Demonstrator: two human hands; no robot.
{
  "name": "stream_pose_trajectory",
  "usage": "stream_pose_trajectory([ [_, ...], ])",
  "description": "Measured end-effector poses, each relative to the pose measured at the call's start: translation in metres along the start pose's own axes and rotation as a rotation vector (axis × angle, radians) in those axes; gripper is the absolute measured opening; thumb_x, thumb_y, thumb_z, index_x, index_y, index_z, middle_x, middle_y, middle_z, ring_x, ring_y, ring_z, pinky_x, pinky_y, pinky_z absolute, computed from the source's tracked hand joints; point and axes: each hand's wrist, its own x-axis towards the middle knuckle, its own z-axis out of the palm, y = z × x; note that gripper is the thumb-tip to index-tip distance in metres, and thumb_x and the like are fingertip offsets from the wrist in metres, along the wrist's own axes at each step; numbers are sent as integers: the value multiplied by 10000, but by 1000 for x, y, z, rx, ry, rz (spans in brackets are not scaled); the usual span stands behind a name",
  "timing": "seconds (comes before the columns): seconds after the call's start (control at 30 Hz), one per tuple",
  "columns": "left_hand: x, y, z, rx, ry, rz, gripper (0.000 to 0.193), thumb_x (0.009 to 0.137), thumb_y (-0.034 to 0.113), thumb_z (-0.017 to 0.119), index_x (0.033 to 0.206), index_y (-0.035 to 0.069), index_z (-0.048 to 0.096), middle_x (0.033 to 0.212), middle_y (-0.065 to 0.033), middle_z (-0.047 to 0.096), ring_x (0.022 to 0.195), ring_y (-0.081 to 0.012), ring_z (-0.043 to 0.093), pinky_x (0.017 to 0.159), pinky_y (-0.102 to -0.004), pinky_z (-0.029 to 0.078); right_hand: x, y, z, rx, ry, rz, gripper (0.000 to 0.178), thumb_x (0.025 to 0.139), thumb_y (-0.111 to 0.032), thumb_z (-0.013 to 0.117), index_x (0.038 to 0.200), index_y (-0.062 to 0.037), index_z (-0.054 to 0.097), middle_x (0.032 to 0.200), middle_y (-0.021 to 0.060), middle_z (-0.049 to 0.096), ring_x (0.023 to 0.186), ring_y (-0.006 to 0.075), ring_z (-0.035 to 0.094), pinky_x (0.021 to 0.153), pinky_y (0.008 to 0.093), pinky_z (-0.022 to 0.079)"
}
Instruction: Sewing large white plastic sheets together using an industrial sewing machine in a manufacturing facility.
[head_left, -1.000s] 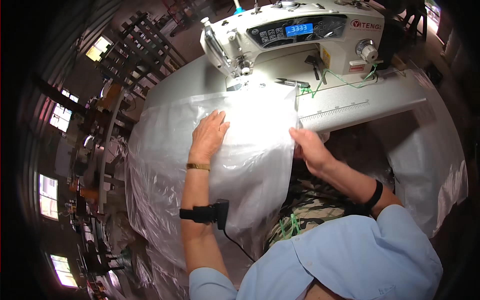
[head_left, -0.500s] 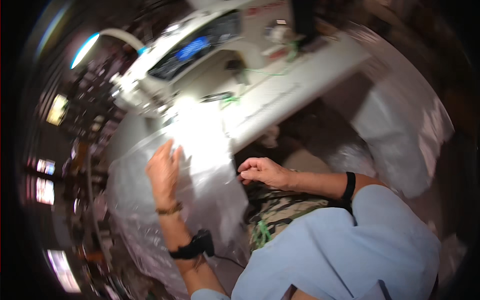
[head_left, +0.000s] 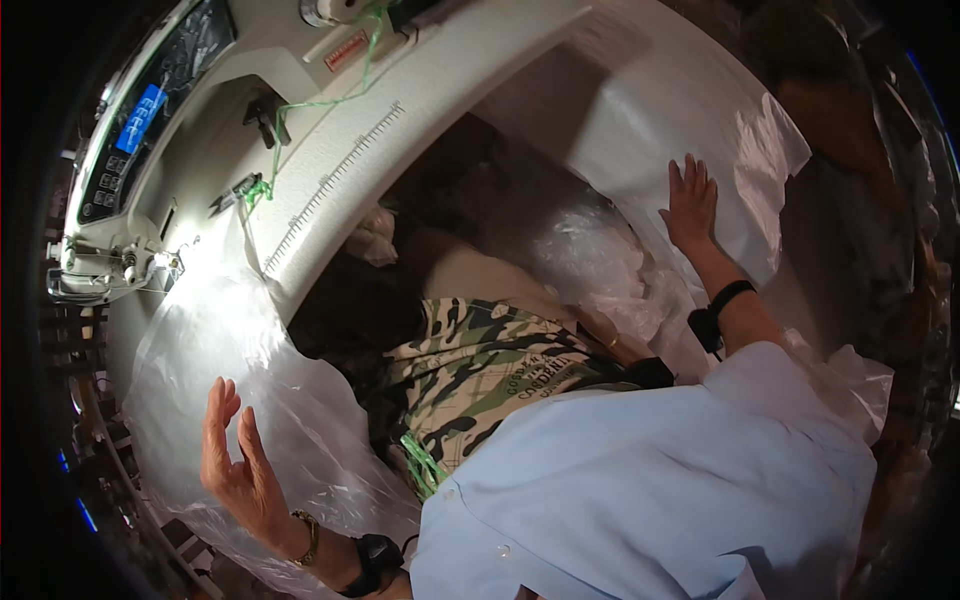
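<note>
Your left hand (head_left: pixel 235 462) rests open, fingers spread, on the thin clear plastic sheet (head_left: pixel 215 345) draped off the tabletop (head_left: pixel 330 170) below the white sewing machine (head_left: pixel 150 130). Your right hand (head_left: pixel 688 205) lies flat, grip wide, holding nothing, on the translucent white plastic sheet (head_left: pixel 650 120) at your right. This film looks light, limp and slippery, so pinch an edge rather than press its middle.

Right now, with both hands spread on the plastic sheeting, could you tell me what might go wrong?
The left hand lies open on the translucent sheet that runs up under the sewing machine head; a tug could drag it off line there. The right hand presses a separate white sheet far to the side, so the reach is wide. Loose green thread on the machine could snag.
</note>
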Motion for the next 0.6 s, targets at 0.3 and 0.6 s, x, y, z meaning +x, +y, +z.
stream_pose_trajectory([
  [0.3,-3,9,23,-7,-129,32,356,945,78,639,1289,-6,612,1173,-177,687,1009,-245,673,861,-349,539,2,-17,18,28,17,-133,962,779,-350,795,1531,-115,244,1590,146,199,1473,368,164,1157,567,192],
  [0.6,-1,15,26,24,-169,35,367,940,81,650,1294,-5,608,1178,-174,685,997,-236,675,859,-343,539,39,-42,32,-61,113,-101,799,846,-295,704,1509,-119,296,1594,116,209,1468,325,184,1151,559,199],
])
